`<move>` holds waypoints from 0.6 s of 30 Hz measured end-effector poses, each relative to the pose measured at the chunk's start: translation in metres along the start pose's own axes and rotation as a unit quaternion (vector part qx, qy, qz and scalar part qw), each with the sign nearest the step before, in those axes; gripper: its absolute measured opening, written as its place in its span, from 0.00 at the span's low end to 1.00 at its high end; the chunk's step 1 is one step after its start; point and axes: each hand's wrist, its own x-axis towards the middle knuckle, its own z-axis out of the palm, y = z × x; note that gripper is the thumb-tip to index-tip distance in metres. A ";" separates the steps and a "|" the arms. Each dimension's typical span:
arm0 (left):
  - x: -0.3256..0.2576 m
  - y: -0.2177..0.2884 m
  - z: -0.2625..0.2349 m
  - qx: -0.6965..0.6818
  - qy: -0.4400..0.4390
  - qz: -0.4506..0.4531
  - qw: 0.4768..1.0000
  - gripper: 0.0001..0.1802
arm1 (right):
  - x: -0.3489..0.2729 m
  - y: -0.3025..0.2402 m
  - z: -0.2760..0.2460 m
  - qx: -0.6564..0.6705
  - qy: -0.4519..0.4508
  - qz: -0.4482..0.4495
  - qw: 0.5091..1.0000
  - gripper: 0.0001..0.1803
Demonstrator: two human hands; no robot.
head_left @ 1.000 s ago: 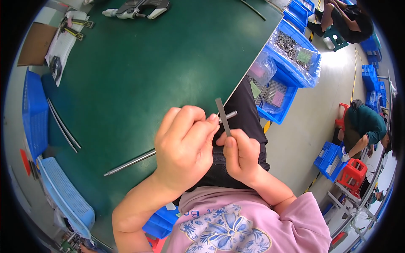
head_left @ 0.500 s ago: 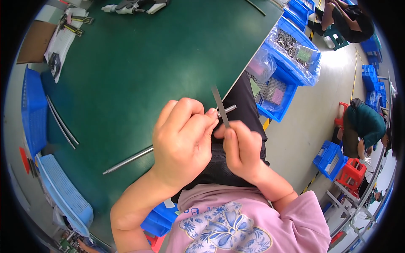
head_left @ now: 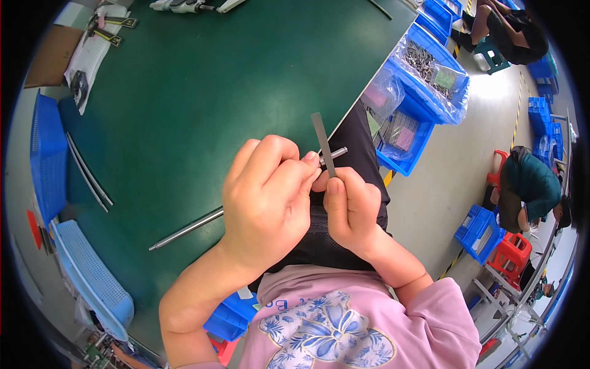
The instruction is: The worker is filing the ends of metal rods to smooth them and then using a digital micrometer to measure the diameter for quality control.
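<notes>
Nearest, at the bottom of the frame, is a soft pink cotton shirt (head_left: pixel 295 281) with a blue-and-white floral print, above black mesh-textured trousers (head_left: pixel 332 237). In the centre, the left hand (head_left: pixel 264 203) is closed, its fingers curled and thumb meeting forefinger around a slim, polished cylindrical metal rod (head_left: pixel 187 232). The rod slants from the centre-left, passes behind the hand and comes out at a stepped, shiny tip. Just right of centre, the right hand (head_left: pixel 352 212) has its fingers folded in and the thumb pressed to the bent forefinger, pinching the lower end of a flat, dull-grey metal strip (head_left: pixel 323 144). The strip stands nearly upright and crosses in front of the rod near its tip; whether the two touch cannot be told.

Beyond spreads a smooth, faintly glossy green tabletop (head_left: pixel 203 111). At the lower left sits a pale-blue perforated plastic tray (head_left: pixel 92 273); above it, two thin metal rods (head_left: pixel 75 147) lie beside a darker blue plastic basket (head_left: pixel 49 154). A grey-and-white C-framed measuring tool (head_left: pixel 196 6) is cut off by the top edge. At the upper right, blue plastic bins (head_left: pixel 418 161) hold metal pieces under crinkled clear film. Farther off, at the right, a person in a teal shirt (head_left: pixel 533 175) bends forward.
</notes>
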 end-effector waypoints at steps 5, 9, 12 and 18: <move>0.002 0.000 0.001 -0.006 0.004 -0.010 1.000 0.09 | -0.009 0.001 -0.001 -0.030 0.002 -0.006 1.000 0.03; -0.002 0.001 0.003 -0.014 0.006 -0.012 1.000 0.09 | -0.022 0.004 0.003 -0.013 0.012 0.019 1.000 0.04; 0.001 0.001 0.003 -0.012 0.015 -0.008 1.000 0.09 | -0.016 -0.004 -0.003 -0.024 0.012 0.025 0.999 0.04; -0.001 0.003 0.002 -0.018 0.008 -0.028 0.999 0.10 | -0.019 -0.018 -0.011 -0.019 -0.018 0.063 0.998 0.04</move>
